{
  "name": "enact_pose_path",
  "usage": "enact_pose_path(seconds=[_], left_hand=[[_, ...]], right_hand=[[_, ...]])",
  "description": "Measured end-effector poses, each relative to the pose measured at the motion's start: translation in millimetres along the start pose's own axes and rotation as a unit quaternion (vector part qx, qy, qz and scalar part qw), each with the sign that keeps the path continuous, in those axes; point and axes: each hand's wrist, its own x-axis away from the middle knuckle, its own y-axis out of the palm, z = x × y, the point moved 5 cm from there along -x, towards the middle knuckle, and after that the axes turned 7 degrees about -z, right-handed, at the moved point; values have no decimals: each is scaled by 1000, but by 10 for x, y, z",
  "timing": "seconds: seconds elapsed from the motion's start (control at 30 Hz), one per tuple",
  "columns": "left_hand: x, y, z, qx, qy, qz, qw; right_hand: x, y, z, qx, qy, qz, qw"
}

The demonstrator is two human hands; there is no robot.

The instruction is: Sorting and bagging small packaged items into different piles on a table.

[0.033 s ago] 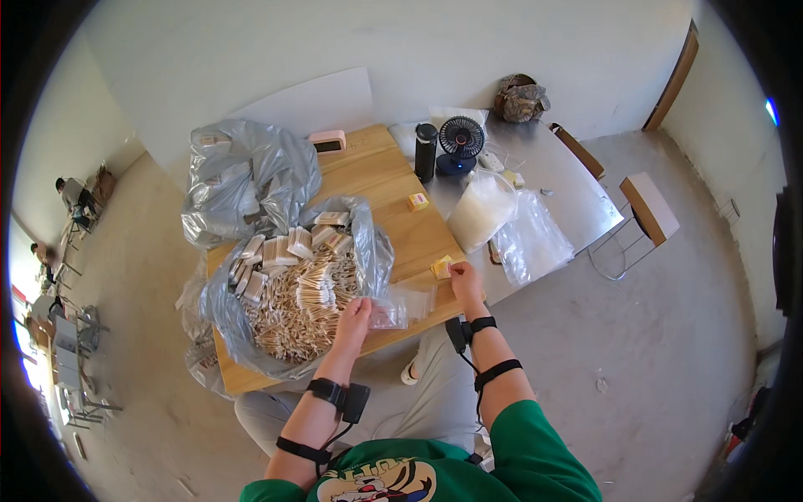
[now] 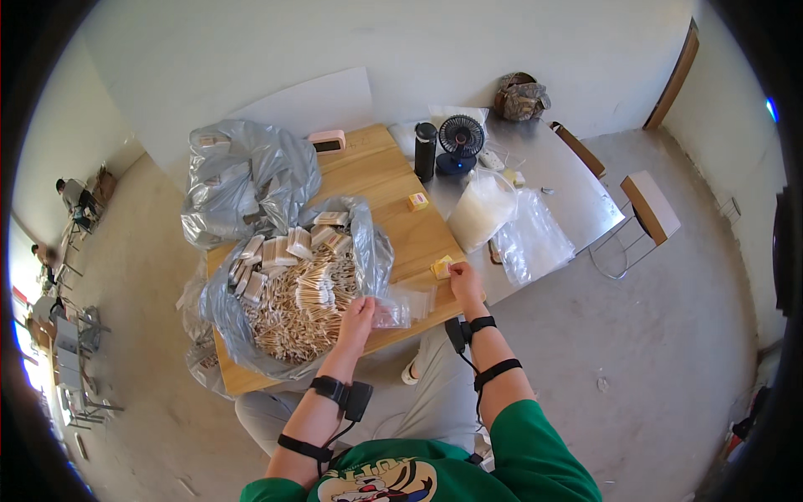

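Observation:
My left hand (image 2: pixel 357 318) is closed in a pinch on the edge of a small clear plastic bag (image 2: pixel 391 314), just right of the swab pile. More clear bags (image 2: pixel 421 299) lie on the table beside it. My right hand (image 2: pixel 465 284) has its fingertips pressed together at a small stack of yellow paper labels (image 2: pixel 442 267) near the table's right edge; whether a label is lifted is too small to tell. Left of my hands, a grey plastic bag (image 2: pixel 381 251) lies spread around a heap of cotton swabs (image 2: pixel 305 305), some loose and some in small packs.
A second grey bag (image 2: pixel 251 180) sits at the back left of the wooden table (image 2: pixel 381 180). A yellow box (image 2: pixel 417 201) stands mid-table. On the metal table (image 2: pixel 577 197) are a fan (image 2: pixel 461 138), a black bottle (image 2: pixel 425 152) and plastic bags (image 2: pixel 531 238). A stool (image 2: pixel 651 205) stands right.
My left hand and the small clear bag have shifted very slightly to the right. My right hand stays at the yellow labels.

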Motion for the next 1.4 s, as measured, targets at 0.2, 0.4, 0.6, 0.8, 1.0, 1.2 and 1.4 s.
enact_pose_path(seconds=[0.2,0.4,0.6,0.8,1.0,1.2,1.4], left_hand=[[-461,73,-381,-127,-6,28,992],[-598,308,-445,-39,-43,31,998],[-478,213,-160,-375,87,63,921],[69,-235,592,-214,174,79,958],[328,-1880,1024,-487,210,412,741],[223,-2271,1000,-587,102,369,713],[194,-2376,946,-566,71,407,713]], right_hand=[[223,-127,-319,76,-26,8,997],[796,242,-952,14,-253,-71,965],[964,745,-803,123,-227,-132,957],[1097,858,-991,245,-237,-145,929],[1116,944,-1048,319,-216,-154,910],[1100,970,-1026,355,-210,-173,894],[1094,1041,-1034,390,-205,-189,878]])
